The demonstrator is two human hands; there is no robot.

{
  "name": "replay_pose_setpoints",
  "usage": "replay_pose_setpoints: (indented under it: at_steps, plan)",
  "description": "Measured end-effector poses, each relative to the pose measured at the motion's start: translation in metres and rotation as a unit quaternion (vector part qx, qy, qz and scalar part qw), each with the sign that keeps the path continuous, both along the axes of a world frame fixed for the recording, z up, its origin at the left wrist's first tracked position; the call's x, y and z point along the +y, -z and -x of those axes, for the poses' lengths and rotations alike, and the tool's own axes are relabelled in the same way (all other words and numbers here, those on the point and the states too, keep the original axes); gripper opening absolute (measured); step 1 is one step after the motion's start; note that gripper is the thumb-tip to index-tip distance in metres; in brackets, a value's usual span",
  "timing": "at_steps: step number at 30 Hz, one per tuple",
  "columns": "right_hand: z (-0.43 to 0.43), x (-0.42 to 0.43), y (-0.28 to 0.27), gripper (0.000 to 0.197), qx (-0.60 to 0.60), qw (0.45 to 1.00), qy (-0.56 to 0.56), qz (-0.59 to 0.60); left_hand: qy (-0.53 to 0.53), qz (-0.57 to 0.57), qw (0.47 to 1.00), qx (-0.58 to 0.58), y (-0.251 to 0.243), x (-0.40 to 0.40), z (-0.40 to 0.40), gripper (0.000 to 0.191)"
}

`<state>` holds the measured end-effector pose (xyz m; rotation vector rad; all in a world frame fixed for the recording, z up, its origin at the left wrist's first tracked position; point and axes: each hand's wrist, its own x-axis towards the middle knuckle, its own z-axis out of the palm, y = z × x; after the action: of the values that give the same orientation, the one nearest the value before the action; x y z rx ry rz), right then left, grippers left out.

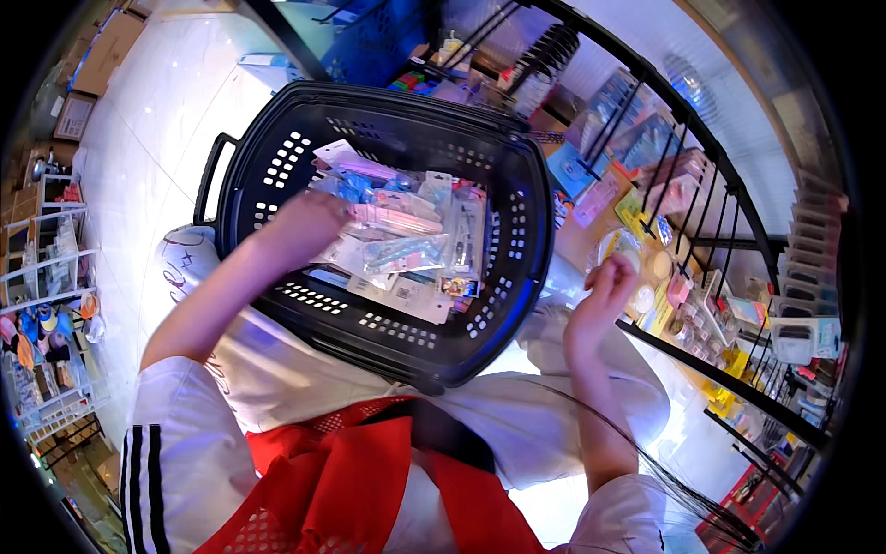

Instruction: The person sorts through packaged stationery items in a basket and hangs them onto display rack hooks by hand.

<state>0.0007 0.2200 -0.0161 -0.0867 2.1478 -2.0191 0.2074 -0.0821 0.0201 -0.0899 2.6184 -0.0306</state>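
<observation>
A black plastic shopping basket [540,208] with perforated sides rests at my lap and holds many small clear-bagged and carded goods, among them a pink packaged item [401,219] and a light-blue item in a clear bag [405,253]. My left hand [315,218] reaches over the basket's left side, its fingers down at the packages; whether they grip one is not plain. To the right of the basket, my right hand [612,284] is raised with bent fingers beside the display rack, near a round clear package [619,244]. I cannot tell whether it holds anything.
A black metal rack [727,159] with long hooks and hanging packages curves along the right. Small goods lie on its lower shelf, near a yellow package [633,211]. At the far left stand a white wire shelf [48,301] and cardboard boxes [111,52]. A blue crate [377,41] is beyond the basket.
</observation>
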Motion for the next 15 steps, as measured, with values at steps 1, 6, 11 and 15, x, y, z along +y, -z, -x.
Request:
replay_pose_setpoints:
  at_steps: [1, 6, 11, 15]
  plan:
    - [-0.019, -0.016, -0.005, 0.017, 0.095, 0.994, -0.059, -0.015, 0.012, 0.083, 0.996, -0.024, -0.002, -0.024, -0.012, 0.034]
    - [-0.049, -0.134, 0.019, 0.027, 0.364, 0.835, -0.358, -0.206, -0.029, 0.073, 0.990, 0.121, 0.015, -0.086, -0.026, 0.033]
    - [-0.024, -0.211, 0.147, 0.042, 0.147, 0.825, -0.297, -0.458, -0.090, -0.098, 0.987, 0.085, 0.011, -0.083, -0.026, 0.034]
    - [-0.042, -0.238, 0.177, 0.039, 0.122, 0.776, -0.277, -0.553, -0.109, -0.136, 0.981, 0.084, -0.001, -0.093, -0.029, 0.033]
